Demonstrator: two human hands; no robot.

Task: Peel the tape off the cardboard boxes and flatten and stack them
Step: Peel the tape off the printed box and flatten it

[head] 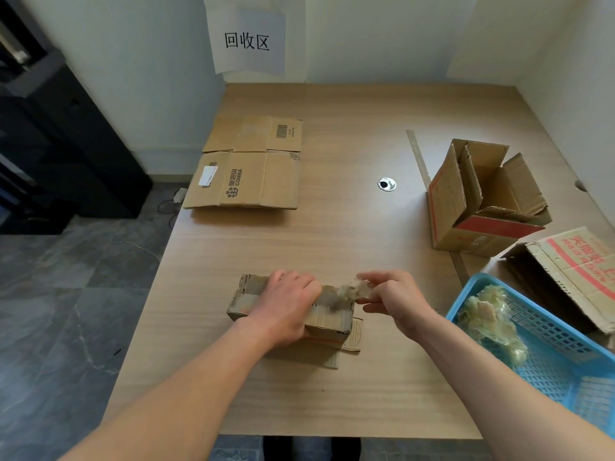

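Note:
A small brown cardboard box point(327, 319) stands near the table's front edge. My left hand point(283, 307) grips its top from above, fingers curled over the far edge. My right hand point(389, 297) is just to the right of the box and pinches a crumpled strip of clear tape point(351, 289) that still runs to the box's top right corner. Flattened boxes point(249, 164) lie stacked at the table's back left.
An open box with red print point(479, 197) stands at the right. Beside it lies another box on its side point(572, 274). A blue plastic basket point(545, 341) at the front right holds a wad of peeled tape point(489, 327). A cable hole point(386, 184) is mid-table.

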